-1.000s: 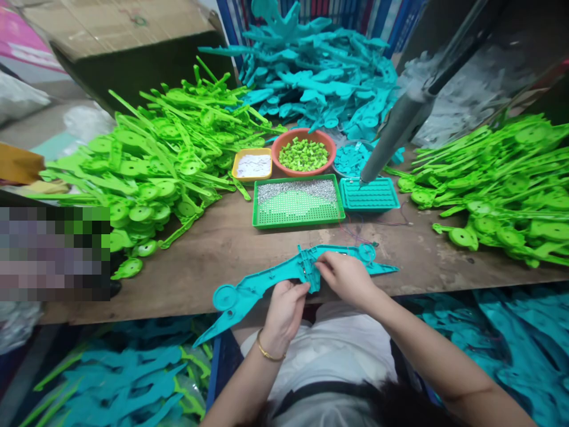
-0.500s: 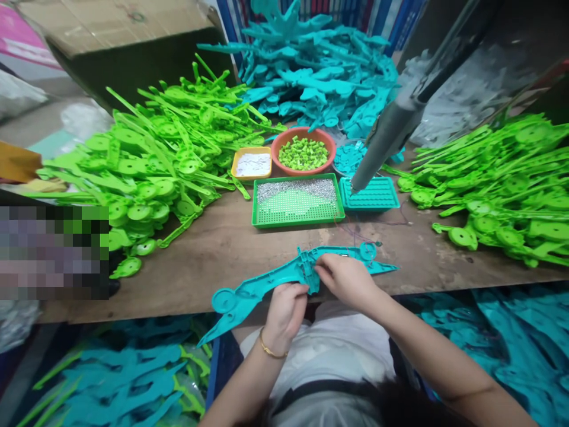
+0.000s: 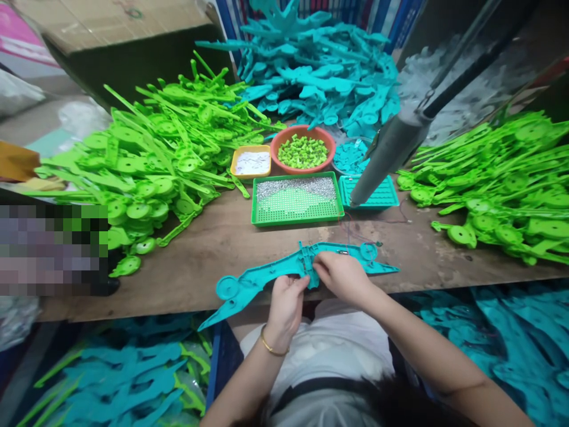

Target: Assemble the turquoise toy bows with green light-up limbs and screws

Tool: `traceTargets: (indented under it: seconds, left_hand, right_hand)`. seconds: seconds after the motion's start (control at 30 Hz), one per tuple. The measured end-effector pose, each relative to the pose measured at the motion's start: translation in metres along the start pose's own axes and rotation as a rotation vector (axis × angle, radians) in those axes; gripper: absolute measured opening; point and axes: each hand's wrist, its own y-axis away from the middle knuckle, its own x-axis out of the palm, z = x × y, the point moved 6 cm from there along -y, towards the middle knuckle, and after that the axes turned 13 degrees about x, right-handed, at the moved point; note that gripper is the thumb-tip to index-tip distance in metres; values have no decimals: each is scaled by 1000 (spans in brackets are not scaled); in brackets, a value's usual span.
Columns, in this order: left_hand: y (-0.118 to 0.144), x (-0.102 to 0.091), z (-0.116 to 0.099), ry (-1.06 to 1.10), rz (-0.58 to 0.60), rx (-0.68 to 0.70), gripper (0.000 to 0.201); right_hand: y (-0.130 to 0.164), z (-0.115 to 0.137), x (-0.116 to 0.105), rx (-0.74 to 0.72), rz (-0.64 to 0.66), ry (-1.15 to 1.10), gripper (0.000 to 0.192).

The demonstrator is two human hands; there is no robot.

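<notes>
A long teal plastic shell (image 3: 262, 267) lies across the front of the bench, its ribbed inner side facing up. My left hand (image 3: 285, 302) grips its lower edge near the middle, thumb on the short cross-shaped part. My right hand (image 3: 340, 274) is at the same middle section with the fingers pinched together; what they hold, if anything, is hidden. Thin wires (image 3: 349, 228) run near the shell's right half, and a small metal piece (image 3: 343, 252) sits in it just above my right hand.
Behind the shell stand a green tray (image 3: 297, 220) of small metal pieces, a teal tray (image 3: 382, 193), an orange bowl (image 3: 275, 145) of green bits and a yellow dish (image 3: 234, 167). A grey hanging tool (image 3: 386, 154) slants over the teal tray. Green parts (image 3: 146, 160) and teal parts (image 3: 320, 77) are heaped around.
The shell's left end has risen slightly and its tilt is a little flatter. My left hand has shifted up a bit with it. My right hand stays at the middle section.
</notes>
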Motion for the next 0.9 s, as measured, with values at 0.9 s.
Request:
traceTargets:
  seconds: [0.9]
  left_hand:
    - [-24, -2, -46, -1696, 591, 584, 12]
  right_hand:
    - [-14, 8, 10, -74, 67, 96, 28]
